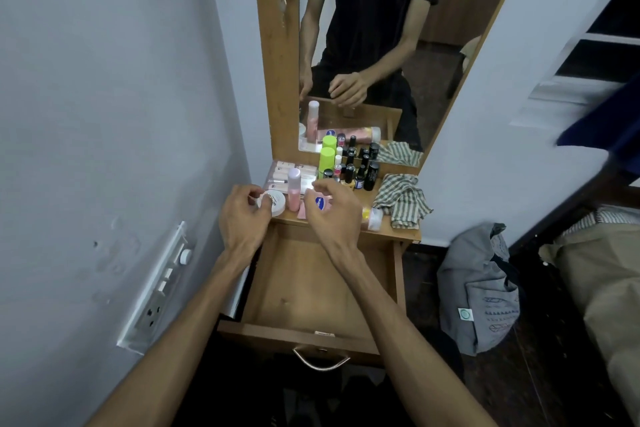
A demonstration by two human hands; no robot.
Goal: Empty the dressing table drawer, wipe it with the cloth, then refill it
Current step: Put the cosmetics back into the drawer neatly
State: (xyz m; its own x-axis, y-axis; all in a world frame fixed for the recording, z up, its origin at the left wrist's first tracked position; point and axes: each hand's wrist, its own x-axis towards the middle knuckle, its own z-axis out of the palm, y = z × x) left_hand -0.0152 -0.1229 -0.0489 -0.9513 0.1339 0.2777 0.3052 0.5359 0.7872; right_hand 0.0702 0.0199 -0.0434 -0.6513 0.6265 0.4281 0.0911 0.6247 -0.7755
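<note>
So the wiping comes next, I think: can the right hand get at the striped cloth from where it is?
Probably yes: the right hand holds nothing, and the striped cloth lies uncovered on the tabletop just to its right.

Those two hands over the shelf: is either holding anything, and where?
The left hand grips the round white jar by its rim. The right hand hovers with curled fingers, holding nothing.

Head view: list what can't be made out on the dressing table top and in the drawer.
- White jar: the left hand covers much of it; label unreadable.
- Pink tube with the blue cap: the right hand hides most of it.
- Small dark bottles: too small to read.
- Drawer: forearms cross it, hiding parts of its floor.
</note>
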